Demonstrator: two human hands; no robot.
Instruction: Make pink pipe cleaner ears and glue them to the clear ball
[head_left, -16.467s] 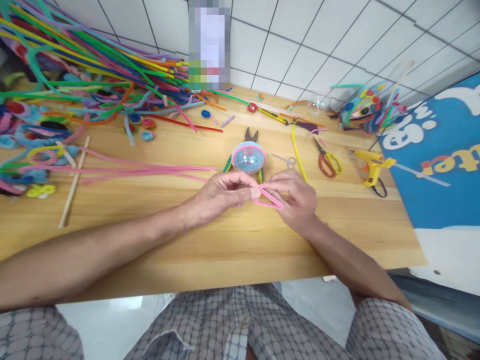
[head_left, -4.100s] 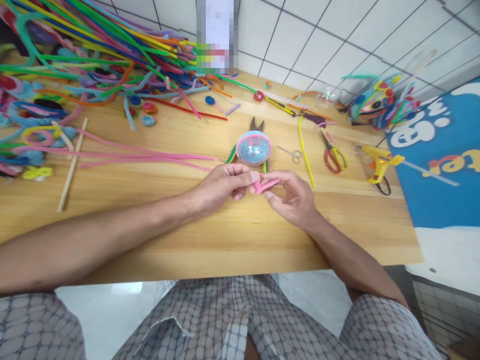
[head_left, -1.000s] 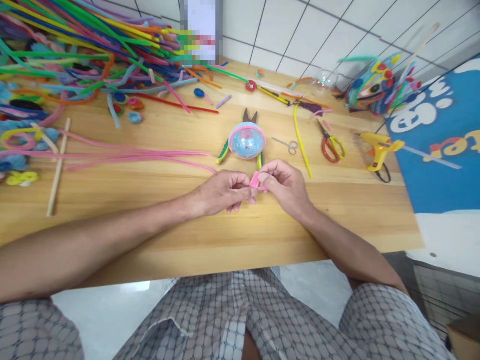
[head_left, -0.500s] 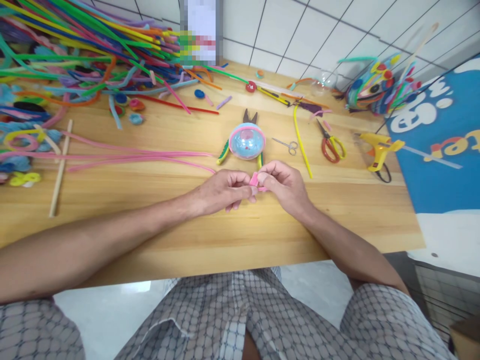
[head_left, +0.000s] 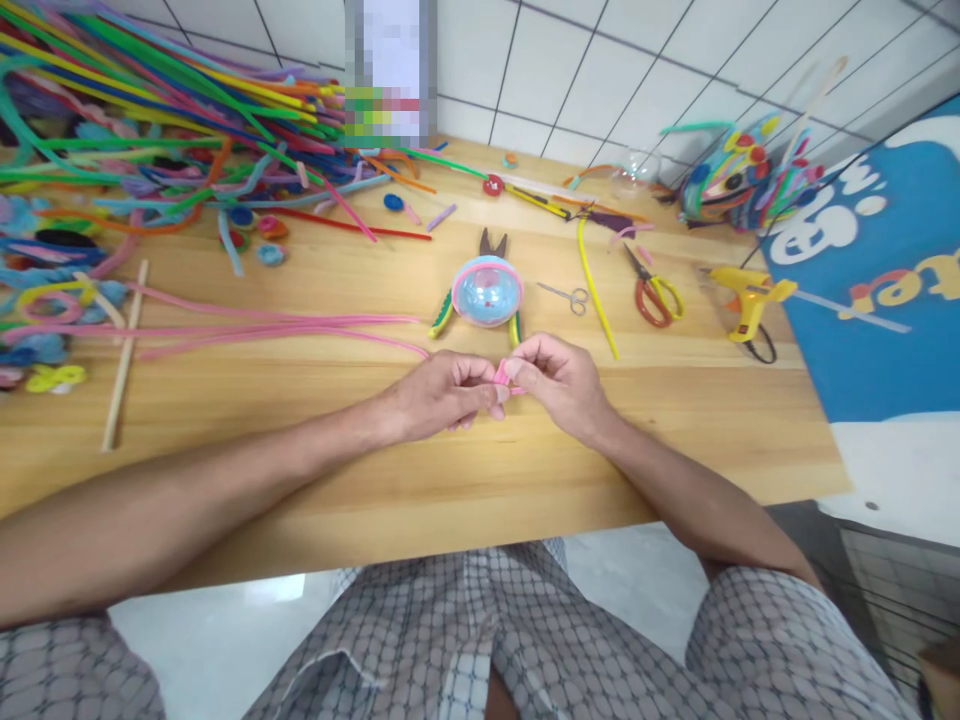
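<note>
Between my two hands is a folded pink pipe cleaner [head_left: 502,373], pinched just above the table near its middle. My left hand [head_left: 450,390] grips it from the left with thumb and fingers. From the right, the thumb and forefinger of my right hand [head_left: 559,383] close on the same piece; a short pink end shows below them. Fingers partly hide its shape. Just beyond my hands a clear dome with a blue and pink rim [head_left: 487,291] rests on pliers [head_left: 441,315] with green and yellow handles.
Long pink pipe cleaners [head_left: 300,332] and a wooden stick [head_left: 124,370] lie left, near a heap of coloured pipe cleaners [head_left: 225,110]. To the right are small scissors [head_left: 576,300], a yellow pipe cleaner [head_left: 598,290], larger scissors [head_left: 654,297] and a yellow glue gun [head_left: 748,295].
Both hands still pinch the pink piece, which has turned slightly between the fingers. The whole view has shifted a little.
</note>
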